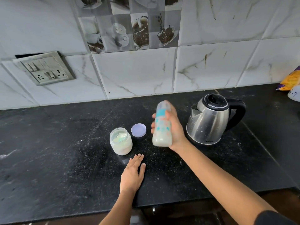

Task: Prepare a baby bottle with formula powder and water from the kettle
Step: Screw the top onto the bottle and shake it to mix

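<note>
My right hand grips a baby bottle above the black counter, just left of the steel kettle. The bottle is blurred, capped, and holds milky liquid in its lower part. An open clear jar of white formula powder stands to the left, with its lilac lid lying beside it. My left hand rests flat on the counter in front of the jar, fingers straight, holding nothing.
The black stone counter runs to a tiled wall with a switch and socket plate at the left. A yellow and purple packet and a white item lie at the far right. The counter's front edge is near me.
</note>
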The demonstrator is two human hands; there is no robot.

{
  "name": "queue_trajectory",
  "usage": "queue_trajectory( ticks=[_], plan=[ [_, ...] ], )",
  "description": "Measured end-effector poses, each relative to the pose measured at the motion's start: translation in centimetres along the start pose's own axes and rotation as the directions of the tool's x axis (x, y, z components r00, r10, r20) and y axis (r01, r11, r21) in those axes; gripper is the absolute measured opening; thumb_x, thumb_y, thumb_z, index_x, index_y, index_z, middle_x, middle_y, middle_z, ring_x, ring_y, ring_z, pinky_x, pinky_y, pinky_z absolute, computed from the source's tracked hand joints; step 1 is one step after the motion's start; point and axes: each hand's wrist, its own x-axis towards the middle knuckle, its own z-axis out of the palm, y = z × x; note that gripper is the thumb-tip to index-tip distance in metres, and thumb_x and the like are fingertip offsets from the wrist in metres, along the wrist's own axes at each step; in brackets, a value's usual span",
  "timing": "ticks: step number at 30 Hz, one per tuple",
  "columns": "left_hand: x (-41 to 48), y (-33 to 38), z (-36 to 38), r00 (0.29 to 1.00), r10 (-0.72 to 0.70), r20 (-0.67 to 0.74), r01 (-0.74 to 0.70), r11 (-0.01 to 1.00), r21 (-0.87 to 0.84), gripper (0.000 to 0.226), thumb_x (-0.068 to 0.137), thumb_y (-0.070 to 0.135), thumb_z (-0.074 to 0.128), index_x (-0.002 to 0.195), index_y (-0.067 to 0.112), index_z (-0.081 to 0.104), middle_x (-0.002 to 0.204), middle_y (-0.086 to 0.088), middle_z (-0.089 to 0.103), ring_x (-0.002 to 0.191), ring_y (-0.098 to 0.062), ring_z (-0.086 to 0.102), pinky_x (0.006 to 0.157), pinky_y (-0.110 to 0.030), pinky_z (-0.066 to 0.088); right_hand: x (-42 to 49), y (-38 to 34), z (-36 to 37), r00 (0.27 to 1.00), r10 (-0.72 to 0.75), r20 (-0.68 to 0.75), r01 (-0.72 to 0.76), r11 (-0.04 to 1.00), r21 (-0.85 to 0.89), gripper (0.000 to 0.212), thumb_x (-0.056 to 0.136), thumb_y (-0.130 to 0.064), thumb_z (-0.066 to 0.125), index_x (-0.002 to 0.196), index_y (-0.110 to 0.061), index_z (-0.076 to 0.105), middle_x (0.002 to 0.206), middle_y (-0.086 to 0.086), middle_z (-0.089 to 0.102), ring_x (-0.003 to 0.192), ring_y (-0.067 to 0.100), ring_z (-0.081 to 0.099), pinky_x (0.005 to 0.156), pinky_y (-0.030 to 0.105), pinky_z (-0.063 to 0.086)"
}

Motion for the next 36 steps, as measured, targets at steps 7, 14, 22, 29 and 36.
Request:
queue_trajectory(
  ticks=[7, 14, 22, 29, 36],
  plan=[
    [0.0, -0.1, 0.1, 1.000, 0.004, -0.004, -0.004, 1.000, -0.006, 0.041, 0.098, 0.039, 0.046, 0.138, 0.036, 0.046, 0.149, 0.014, 0.038, 0.143, -0.009, 0.024, 0.113, -0.025, 0.024, -1.8, 1.3, -0.2, 0.987, 0.124, 0.102, -0.107, 0.982, -0.158, 0.048, 0.086, -0.023, 0.054, 0.131, -0.036, 0.044, 0.091, 0.014, 0.060, 0.061, 0.028, 0.058, 0.053, 0.035, 0.052],
    [-0.1, 0.0, -0.1, 1.000, 0.006, -0.003, -0.006, 1.000, -0.006, 0.041, 0.098, 0.039, 0.045, 0.139, 0.035, 0.046, 0.149, 0.014, 0.038, 0.143, -0.010, 0.023, 0.113, -0.025, 0.024, 0.6, -0.2, -0.2, 0.990, 0.081, -0.113, -0.066, 0.989, 0.129, 0.054, 0.089, -0.030, 0.052, 0.140, -0.026, 0.036, 0.085, 0.010, 0.057, 0.056, 0.022, 0.059, 0.052, 0.029, 0.053],
    [-0.1, 0.2, -0.1, 1.000, 0.001, -0.006, -0.001, 1.000, -0.010, 0.041, 0.098, 0.039, 0.045, 0.139, 0.035, 0.046, 0.149, 0.014, 0.038, 0.143, -0.011, 0.022, 0.112, -0.025, 0.025, 1.1, -1.1, -0.5, 0.984, 0.042, -0.172, -0.011, 0.984, 0.178, 0.074, 0.081, -0.032, 0.059, 0.147, -0.018, 0.030, 0.086, 0.009, 0.057, 0.056, 0.020, 0.060, 0.053, 0.028, 0.053],
    [-0.1, 0.2, -0.2, 1.000, -0.008, -0.006, 0.008, 1.000, -0.010, 0.041, 0.098, 0.040, 0.045, 0.139, 0.035, 0.045, 0.149, 0.015, 0.037, 0.144, -0.010, 0.021, 0.113, -0.029, 0.027, -0.2, -0.4, -0.5, 0.998, 0.047, -0.035, -0.046, 0.998, 0.037, 0.053, 0.090, -0.027, 0.051, 0.141, -0.029, 0.036, 0.089, 0.012, 0.057, 0.057, 0.023, 0.060, 0.053, 0.031, 0.053],
    [-0.2, 0.1, -0.2, 1.000, -0.009, -0.004, 0.009, 1.000, -0.010, 0.041, 0.098, 0.041, 0.045, 0.139, 0.036, 0.045, 0.149, 0.015, 0.037, 0.143, -0.010, 0.022, 0.113, -0.028, 0.027, -1.4, 0.7, -0.5, 0.997, 0.067, -0.021, -0.069, 0.996, -0.063, 0.052, 0.084, -0.027, 0.058, 0.133, -0.036, 0.044, 0.089, 0.012, 0.060, 0.061, 0.025, 0.059, 0.054, 0.033, 0.052]
  ],
)
